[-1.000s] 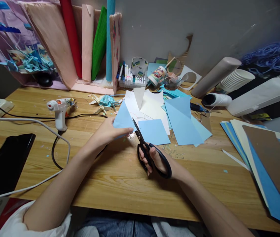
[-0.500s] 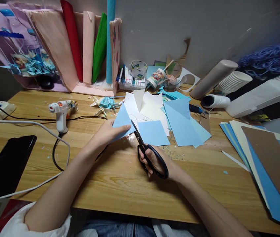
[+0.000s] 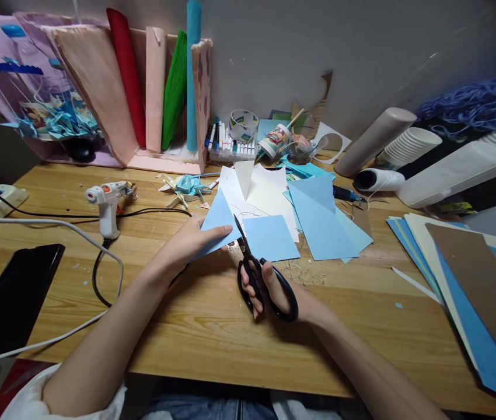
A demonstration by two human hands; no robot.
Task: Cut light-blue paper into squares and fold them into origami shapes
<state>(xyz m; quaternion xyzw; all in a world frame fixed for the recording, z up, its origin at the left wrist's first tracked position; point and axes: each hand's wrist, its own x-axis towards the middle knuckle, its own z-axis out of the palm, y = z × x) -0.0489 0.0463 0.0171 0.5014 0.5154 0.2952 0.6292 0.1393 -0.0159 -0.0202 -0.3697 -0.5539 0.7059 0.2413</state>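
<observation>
The left hand (image 3: 190,240) pinches a blue paper piece (image 3: 216,217) between thumb and fingers above the tabletop (image 3: 195,332). The right hand (image 3: 274,289) grips black scissors (image 3: 247,252) by the handles, blades at the paper's right edge.

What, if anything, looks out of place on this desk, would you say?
The patterned cup beside the markers tilts sharply instead of standing upright, and a small blue scrap lies loose on the tabletop. The scissors in the right hand show nothing odd.
</observation>
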